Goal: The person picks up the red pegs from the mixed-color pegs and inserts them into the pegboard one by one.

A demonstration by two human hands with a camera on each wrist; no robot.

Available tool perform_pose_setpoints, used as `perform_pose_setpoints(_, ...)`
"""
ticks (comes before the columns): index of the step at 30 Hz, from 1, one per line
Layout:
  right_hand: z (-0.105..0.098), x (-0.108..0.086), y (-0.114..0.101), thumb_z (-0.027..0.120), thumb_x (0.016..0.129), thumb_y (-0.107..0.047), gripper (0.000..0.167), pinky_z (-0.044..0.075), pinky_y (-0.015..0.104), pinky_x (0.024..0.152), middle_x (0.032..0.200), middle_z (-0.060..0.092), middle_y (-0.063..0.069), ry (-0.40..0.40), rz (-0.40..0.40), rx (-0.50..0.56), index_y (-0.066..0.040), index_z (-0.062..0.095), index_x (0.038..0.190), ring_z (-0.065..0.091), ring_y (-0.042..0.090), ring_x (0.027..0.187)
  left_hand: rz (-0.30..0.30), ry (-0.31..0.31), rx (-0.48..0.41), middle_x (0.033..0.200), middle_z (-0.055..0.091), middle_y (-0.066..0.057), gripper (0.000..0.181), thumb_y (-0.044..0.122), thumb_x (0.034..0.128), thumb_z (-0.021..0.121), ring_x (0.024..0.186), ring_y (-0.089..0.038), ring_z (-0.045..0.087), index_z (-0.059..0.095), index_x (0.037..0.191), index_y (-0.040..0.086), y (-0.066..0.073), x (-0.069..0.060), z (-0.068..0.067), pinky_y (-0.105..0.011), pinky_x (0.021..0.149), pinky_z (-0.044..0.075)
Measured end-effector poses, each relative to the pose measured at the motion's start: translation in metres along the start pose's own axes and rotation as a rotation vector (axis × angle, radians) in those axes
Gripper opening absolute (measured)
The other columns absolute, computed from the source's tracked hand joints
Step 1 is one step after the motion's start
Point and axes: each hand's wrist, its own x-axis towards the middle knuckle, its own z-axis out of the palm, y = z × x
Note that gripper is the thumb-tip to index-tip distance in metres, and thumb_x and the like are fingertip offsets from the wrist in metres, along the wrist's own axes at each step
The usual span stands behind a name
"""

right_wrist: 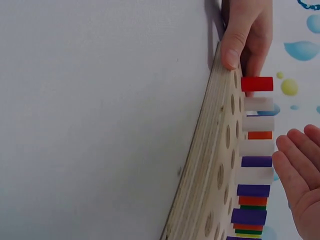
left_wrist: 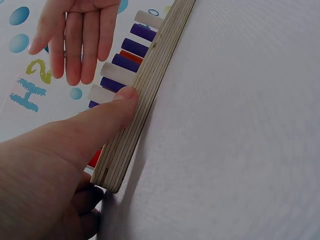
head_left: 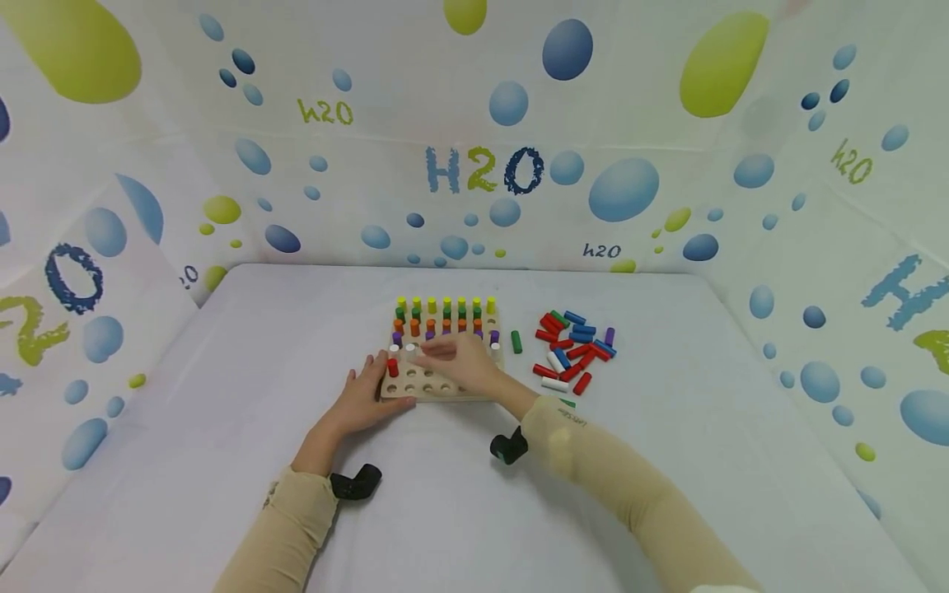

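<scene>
A wooden pegboard (head_left: 445,399) (left_wrist: 145,95) (right_wrist: 200,150) carries rows of yellow, green, orange, purple and white pegs. One red peg (head_left: 393,367) (right_wrist: 257,84) stands in front of the white row at the left. My left hand (head_left: 361,399) (left_wrist: 55,140) (right_wrist: 247,30) grips the board's near left corner, thumb on the front edge. Over the white row is my right hand (head_left: 470,362) (left_wrist: 77,37) (right_wrist: 305,185), fingers extended beside the white pegs (right_wrist: 256,147) and holding nothing visible. In the head view it hides part of that row.
Loose red pegs (head_left: 582,384), blue pegs (head_left: 582,329) and white pegs (head_left: 554,384) lie scattered right of the board, with a purple peg (head_left: 610,336) among them. A green peg (head_left: 516,342) lies closer to the board. Printed cloth (head_left: 415,82) surrounds the table.
</scene>
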Motion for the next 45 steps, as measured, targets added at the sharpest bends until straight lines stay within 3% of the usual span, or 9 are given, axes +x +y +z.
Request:
perform_pose_setpoints(10,-0.016,-0.016,-0.006,0.063,0.085,-0.039,0.046,0.048,0.025,0.085,0.117,0.062,0.002,-0.012,-0.032,-0.031,-0.009,0.061,0.120,0.059,0.013,0.104,-0.015,-0.004,0.007,0.148,0.014,-0.025,0.102,0.051,0.0792,0.064,0.137,-0.039,0.003,0.010,0.144,-0.006,0.000,0.001,0.003,-0.055,0.107,-0.005)
perform_pose_setpoints(27,-0.034,-0.037,-0.006,0.066,0.085,-0.030,0.041,0.050,0.024,0.082,0.113,0.064,0.010,0.020,-0.082,0.013,-0.004,0.063,0.116,0.061,0.017,0.102,-0.014,0.005,0.003,0.148,0.015,-0.024,0.101,0.051,0.0793,0.064,0.137,-0.039,0.003,0.010,0.144,-0.006,-0.001,0.002,0.004,-0.054,0.107,-0.005)
perform_pose_setpoints(45,-0.054,-0.063,0.004,0.068,0.082,-0.034,0.043,0.051,0.027,0.081,0.113,0.064,0.010,0.082,-0.048,-0.006,-0.005,0.064,0.114,0.061,0.018,0.102,-0.011,0.003,-0.005,0.148,0.013,-0.024,0.103,0.051,0.0789,0.064,0.137,-0.038,0.002,0.009,0.144,-0.006,-0.002,0.001,0.004,-0.053,0.107,-0.006)
